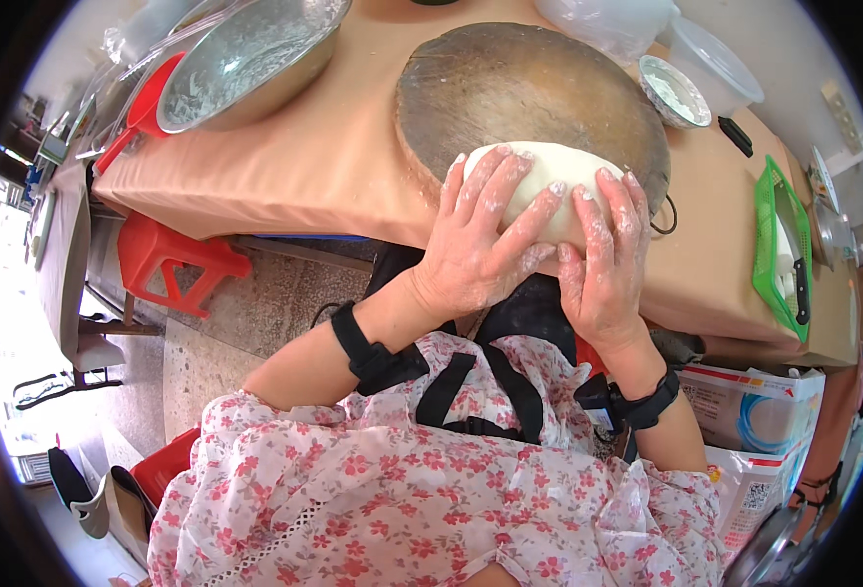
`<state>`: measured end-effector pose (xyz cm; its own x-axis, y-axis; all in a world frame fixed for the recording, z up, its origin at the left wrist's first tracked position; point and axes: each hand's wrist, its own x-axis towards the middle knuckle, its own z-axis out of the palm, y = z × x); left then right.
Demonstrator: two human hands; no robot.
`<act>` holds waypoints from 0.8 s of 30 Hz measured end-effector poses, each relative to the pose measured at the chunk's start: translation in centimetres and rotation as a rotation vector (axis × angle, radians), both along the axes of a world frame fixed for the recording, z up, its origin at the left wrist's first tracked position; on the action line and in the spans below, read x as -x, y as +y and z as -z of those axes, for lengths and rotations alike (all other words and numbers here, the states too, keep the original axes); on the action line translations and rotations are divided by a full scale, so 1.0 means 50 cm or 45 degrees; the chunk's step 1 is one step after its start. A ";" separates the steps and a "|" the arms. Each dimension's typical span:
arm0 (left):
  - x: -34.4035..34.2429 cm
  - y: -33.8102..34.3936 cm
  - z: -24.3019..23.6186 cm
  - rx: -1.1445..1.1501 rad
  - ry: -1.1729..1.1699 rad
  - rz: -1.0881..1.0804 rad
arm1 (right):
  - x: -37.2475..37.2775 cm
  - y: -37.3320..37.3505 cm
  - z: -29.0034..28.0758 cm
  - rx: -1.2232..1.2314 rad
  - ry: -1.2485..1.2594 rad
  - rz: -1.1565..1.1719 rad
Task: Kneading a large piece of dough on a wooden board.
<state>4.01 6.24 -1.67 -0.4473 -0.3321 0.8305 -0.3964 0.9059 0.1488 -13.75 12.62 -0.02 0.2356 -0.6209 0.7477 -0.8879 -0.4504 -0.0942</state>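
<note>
Floury left hand and right hand, fingers curved, grip a mass of white dough at the near rim of a round wooden board, close to the front edge of the bench; a metal bowl lies toward its left edge.

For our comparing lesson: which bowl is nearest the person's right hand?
The small bowl of white powder, beside the round board; the big metal bowl is farther.
</note>
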 end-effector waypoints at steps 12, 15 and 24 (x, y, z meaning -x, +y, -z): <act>0.057 -0.138 -0.051 -0.418 -0.262 -0.290 | 0.041 -0.186 -0.047 -0.332 -0.294 0.001; 0.070 -0.183 -0.059 -0.514 -0.333 -0.270 | 0.070 -0.232 -0.046 -0.451 -0.363 -0.018; 0.042 -0.118 -0.037 -0.368 -0.103 -0.046 | 0.035 -0.150 -0.036 -0.257 -0.223 -0.027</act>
